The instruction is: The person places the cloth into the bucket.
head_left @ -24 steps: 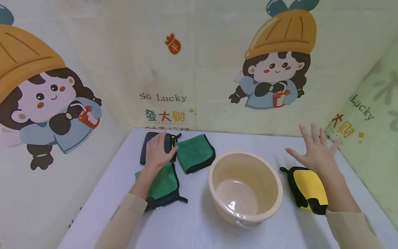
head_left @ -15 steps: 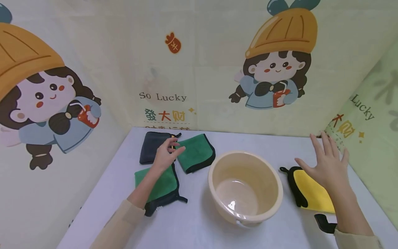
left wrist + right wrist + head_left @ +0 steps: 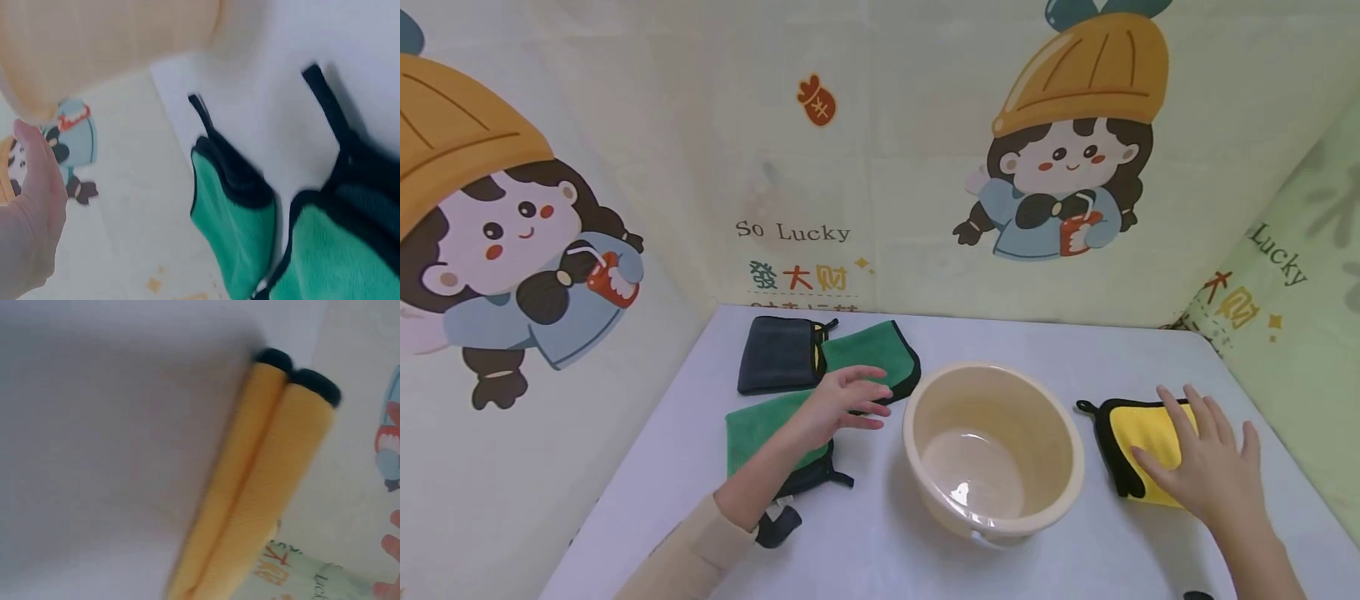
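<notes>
1. Yellow cloth (image 3: 1138, 433)'s on the surface (image 3: 850, 554), partly behind your right hand (image 3: 1213, 467) from the head view; fingers spread, nothing gripped.
2. Your left hand (image 3: 838, 407)'s empty too, fingers loosely apart, partly covering the back green cloth (image 3: 868, 348).
3. Bucket (image 3: 992, 408)'s between your hands.
</notes>
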`<state>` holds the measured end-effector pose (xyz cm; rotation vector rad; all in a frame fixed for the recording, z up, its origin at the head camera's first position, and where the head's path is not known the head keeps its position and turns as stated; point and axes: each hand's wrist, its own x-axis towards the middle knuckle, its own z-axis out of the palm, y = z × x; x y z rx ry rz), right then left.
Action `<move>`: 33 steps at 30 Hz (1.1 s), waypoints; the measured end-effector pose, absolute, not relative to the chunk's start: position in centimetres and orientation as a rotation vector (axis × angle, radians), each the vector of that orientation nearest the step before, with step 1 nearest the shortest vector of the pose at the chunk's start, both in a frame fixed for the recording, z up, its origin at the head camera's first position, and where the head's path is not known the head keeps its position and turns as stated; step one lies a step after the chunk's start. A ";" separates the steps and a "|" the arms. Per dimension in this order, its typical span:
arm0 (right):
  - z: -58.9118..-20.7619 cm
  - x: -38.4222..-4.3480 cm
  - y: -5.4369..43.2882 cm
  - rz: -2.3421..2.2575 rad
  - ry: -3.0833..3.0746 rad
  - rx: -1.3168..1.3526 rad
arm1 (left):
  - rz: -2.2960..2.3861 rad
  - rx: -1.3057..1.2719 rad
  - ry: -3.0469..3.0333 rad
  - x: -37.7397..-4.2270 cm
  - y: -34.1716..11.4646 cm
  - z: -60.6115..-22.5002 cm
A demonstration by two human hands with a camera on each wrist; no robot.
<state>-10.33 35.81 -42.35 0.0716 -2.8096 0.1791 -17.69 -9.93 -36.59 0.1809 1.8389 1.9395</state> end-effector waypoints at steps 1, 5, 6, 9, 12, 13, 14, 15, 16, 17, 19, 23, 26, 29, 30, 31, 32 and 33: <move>-42.8 -10.1 35.9 0.178 -2.809 0.083 | 1.927 0.185 1.822 -17.5 -9.7 -36.6; -44.5 -9.3 36.1 0.181 -2.805 0.139 | 1.893 0.196 1.772 -16.9 -8.9 -36.7; -44.8 -9.2 36.1 0.182 -2.806 0.150 | 1.889 0.195 1.761 -16.8 -8.8 -36.7; -45.6 -8.9 36.2 0.192 -2.817 0.171 | 1.880 0.195 1.747 -16.6 -8.3 -36.8; -46.1 -8.8 36.3 0.195 -2.840 0.176 | 1.876 0.183 1.738 -16.5 -8.0 -36.8; -46.2 -8.8 36.3 0.193 -2.846 0.176 | 1.874 0.179 1.740 -16.4 -7.9 -36.8; -46.3 -8.8 36.4 0.193 -2.857 0.176 | 1.872 0.175 1.741 -16.4 -7.8 -36.8; -46.4 -8.9 36.4 0.193 -2.865 0.180 | 1.872 0.170 1.742 -16.4 -7.8 -36.8; -46.4 -8.9 36.5 0.190 -2.874 0.185 | 1.874 0.167 1.739 -16.4 -7.7 -36.8; -46.5 -8.9 36.5 0.185 -2.887 0.188 | 1.874 0.164 1.738 -16.3 -7.7 -36.8; -46.7 -8.9 36.6 0.183 -2.917 0.190 | 1.876 0.160 1.738 -16.3 -7.7 -36.7; -47.0 -9.0 36.7 0.168 -2.998 0.170 | 1.876 0.160 1.738 -16.3 -7.5 -36.9; -47.0 -9.2 36.6 0.163 -3.068 0.140 | 1.876 0.162 1.742 -16.3 -7.4 -37.0; -47.0 -9.4 36.5 0.157 -3.136 0.098 | 1.874 0.163 1.752 -16.3 -7.4 -37.1; -47.0 -9.5 36.4 0.157 -3.153 0.081 | 1.874 0.162 1.754 -16.2 -7.4 -37.2; -47.0 -9.6 36.3 0.157 -3.168 0.068 | 1.873 0.161 1.757 -16.2 -7.3 -37.2; -47.1 -9.7 36.4 0.153 -3.177 0.064 | 1.873 0.160 1.759 -16.2 -7.3 -37.2; -47.1 -9.7 36.3 0.152 -3.182 0.056 | 1.872 0.160 1.760 -16.2 -7.3 -37.2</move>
